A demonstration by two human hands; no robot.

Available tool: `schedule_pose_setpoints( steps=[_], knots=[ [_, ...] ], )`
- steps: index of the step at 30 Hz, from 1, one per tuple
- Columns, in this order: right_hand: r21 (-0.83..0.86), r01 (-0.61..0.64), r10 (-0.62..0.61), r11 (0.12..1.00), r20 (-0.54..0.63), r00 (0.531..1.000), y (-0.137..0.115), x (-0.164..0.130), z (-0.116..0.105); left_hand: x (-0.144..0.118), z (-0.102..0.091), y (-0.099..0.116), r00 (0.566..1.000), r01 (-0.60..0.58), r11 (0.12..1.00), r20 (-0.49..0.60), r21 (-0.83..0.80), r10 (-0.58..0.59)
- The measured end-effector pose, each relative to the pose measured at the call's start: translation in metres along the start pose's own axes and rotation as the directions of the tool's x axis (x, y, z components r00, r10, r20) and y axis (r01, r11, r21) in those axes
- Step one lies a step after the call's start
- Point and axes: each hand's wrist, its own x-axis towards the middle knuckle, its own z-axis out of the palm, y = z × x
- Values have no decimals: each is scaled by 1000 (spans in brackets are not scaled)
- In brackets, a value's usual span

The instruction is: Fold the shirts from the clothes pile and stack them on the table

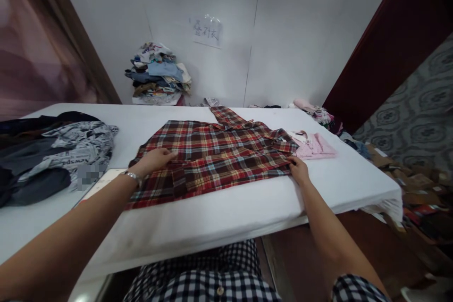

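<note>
A red, brown and yellow plaid shirt (219,151) lies spread sideways on the white-covered table (226,212), its collar end to the right. One sleeve stretches out at the far side, and a cuff shows near my left hand. My left hand (154,161), with a bracelet at the wrist, is closed with thumb and fingers pinching the cloth above that cuff. At the near right corner, my right hand (299,169) grips the shirt's edge between thumb and fingers. A folded pink garment (318,146) sits just beyond the shirt's right end.
Dark and newsprint-patterned clothes (81,146) are heaped at the left, beside a flat light-coloured object (102,183) partly under my forearm. A tall clothes pile (159,75) stands against the wall. More clothes (314,111) lie at the far right corner, with cardboard (421,181) beyond the table.
</note>
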Motion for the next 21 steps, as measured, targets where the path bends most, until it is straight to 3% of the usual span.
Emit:
schedule_pose_setpoints(
  steps=[2,5,9,12,16,19,21],
  knots=[
    [-18,33,-33,999,7,999,-1,-1,0,-14,8,-2,999,7,996,-38,93,-4],
    [-88,83,-82,993,18,996,-3,-2,0,-38,30,1,999,-46,978,2,205,46],
    [-305,159,-169,939,-5,986,-9,-5,-3,-56,49,6,990,-140,936,45,324,133],
    [-434,114,-135,894,-19,991,-17,-8,-6,-51,34,8,991,-120,974,-40,194,130],
    [-477,4,-22,879,-33,999,-25,-9,-9,-35,5,1,985,-20,998,-173,-66,8],
    [-405,-38,22,913,-42,999,-25,-8,-9,-26,7,-11,991,45,993,-118,-111,-58],
    [-360,-56,36,931,-63,997,-22,-7,-8,-25,17,-19,994,-5,996,-110,-86,-4]
  ],
)
